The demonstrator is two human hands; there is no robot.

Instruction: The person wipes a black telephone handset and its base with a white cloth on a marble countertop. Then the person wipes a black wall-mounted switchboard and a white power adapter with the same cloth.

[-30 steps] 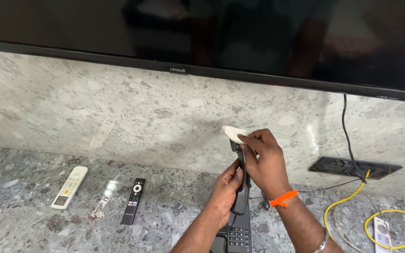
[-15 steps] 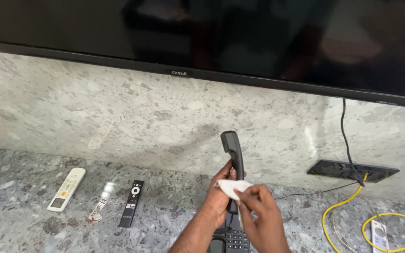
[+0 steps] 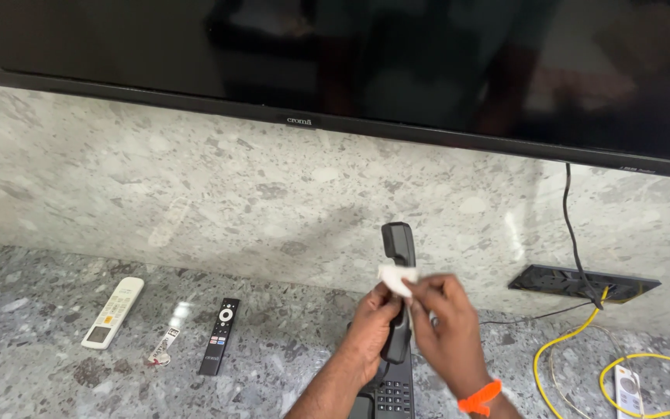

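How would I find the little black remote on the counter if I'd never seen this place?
Start at the big black television on the speckled stone wall, then look down to the grey stone counter below it. Left of the person's hands lie three things in a row: the slim black remote control is the rightmost, beside a small tag and a white remote, and it alone is dark.

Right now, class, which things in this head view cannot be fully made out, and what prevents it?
- Telephone base: cut by the bottom edge, partly behind the left hand.
- Handset: middle hidden by both hands and the white cloth.
- Right hand: blurred.
- Small white remote: under yellow cable, partly covered.
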